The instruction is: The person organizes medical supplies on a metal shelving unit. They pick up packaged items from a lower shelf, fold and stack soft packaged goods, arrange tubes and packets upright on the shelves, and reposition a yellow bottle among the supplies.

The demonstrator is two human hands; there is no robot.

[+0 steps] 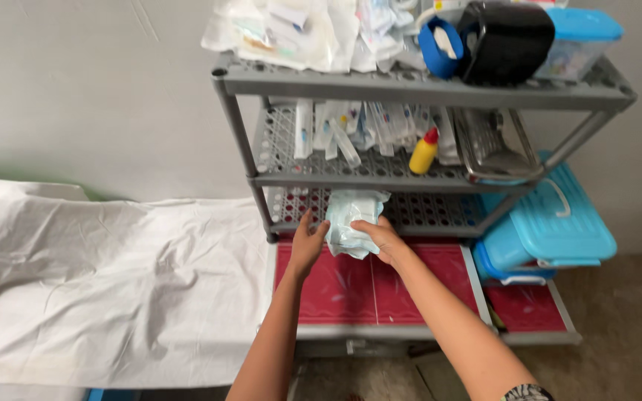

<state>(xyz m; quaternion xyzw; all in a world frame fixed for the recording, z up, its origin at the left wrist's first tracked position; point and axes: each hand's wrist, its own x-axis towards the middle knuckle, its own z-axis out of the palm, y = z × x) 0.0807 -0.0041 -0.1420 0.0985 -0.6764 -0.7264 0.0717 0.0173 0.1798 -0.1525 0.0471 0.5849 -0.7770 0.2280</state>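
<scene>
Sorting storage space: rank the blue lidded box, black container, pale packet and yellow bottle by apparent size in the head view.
1. blue lidded box
2. black container
3. pale packet, held by the right hand, nearer the camera, so its rank is unsure
4. yellow bottle

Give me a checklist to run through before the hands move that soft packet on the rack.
1. Right hand grips the packet: ok.
2. Left hand supports the packet's left edge: cannot tell, fingers only near it.
3. Bottom shelf bare beside the packet: ok.
4. Yellow bottle upright on the shelf above: ok.
5. Metal tray seated flat: not ok, it leans over the edge.
6. Blue box level: not ok, tilted against the rack.
</scene>
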